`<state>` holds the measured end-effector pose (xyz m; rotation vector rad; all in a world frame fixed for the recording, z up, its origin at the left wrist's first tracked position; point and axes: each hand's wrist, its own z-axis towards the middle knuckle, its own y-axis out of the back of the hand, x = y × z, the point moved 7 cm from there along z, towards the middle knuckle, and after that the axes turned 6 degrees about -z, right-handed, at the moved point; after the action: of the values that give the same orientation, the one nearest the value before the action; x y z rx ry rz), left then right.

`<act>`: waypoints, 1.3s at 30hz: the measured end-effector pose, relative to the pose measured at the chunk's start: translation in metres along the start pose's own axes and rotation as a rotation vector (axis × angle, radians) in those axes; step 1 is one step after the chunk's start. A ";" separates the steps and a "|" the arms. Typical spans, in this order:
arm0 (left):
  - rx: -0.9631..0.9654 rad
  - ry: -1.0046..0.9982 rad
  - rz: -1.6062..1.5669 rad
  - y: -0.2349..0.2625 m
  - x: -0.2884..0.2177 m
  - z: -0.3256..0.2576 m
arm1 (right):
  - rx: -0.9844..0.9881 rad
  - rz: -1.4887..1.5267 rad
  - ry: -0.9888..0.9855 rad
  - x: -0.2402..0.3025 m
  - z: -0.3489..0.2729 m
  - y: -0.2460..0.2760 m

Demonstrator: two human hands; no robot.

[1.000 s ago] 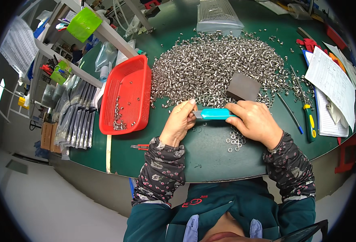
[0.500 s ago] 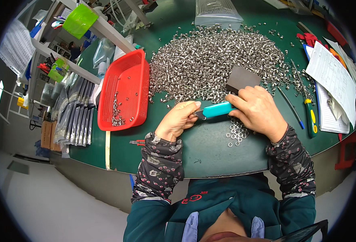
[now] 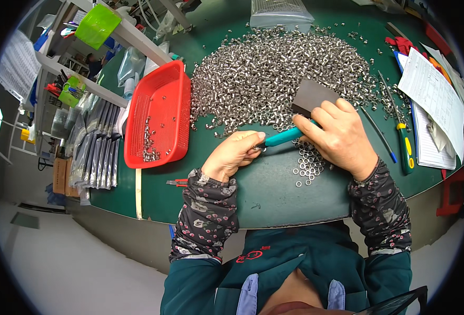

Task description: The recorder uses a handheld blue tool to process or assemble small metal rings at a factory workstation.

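Observation:
My right hand point(image 3: 339, 134) is closed around a teal-handled tool point(image 3: 289, 137) with a dark, blade-like tip. That tip meets the fingertips of my left hand point(image 3: 234, 152), which pinch a small metal ring point(image 3: 260, 149) mostly hidden by the fingers. Just under the tool, a small cluster of loose rings point(image 3: 308, 165) lies on the green table point(image 3: 290, 207). Beyond both hands spreads a large heap of short steel rings point(image 3: 274, 73). A dark grey block point(image 3: 314, 95) rests at the heap's near edge, right behind my right hand.
A red basket point(image 3: 182, 113) holding some rings stands left. A red cutter point(image 3: 178, 182) lies near my left sleeve. Toward the right are a green-yellow screwdriver point(image 3: 406, 149), a blue-tipped pen point(image 3: 382, 137) and papers point(image 3: 434, 86). At the back lies a filled plastic bag point(image 3: 282, 13).
The teal-handled tool has turned, its handle end rising away from the table edge along with my right hand. My left hand keeps its pinch in nearly the same place. The view has shifted slightly.

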<state>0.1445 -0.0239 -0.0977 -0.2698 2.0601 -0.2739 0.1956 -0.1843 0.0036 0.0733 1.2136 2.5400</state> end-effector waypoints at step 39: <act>-0.014 -0.522 -0.463 0.018 -0.018 0.003 | 0.260 0.491 -0.452 -0.011 -0.019 -0.040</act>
<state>0.1544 -0.0019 -0.0893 -0.7472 1.4659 -0.4195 0.2130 -0.1781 -0.0385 1.0612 1.4489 2.5077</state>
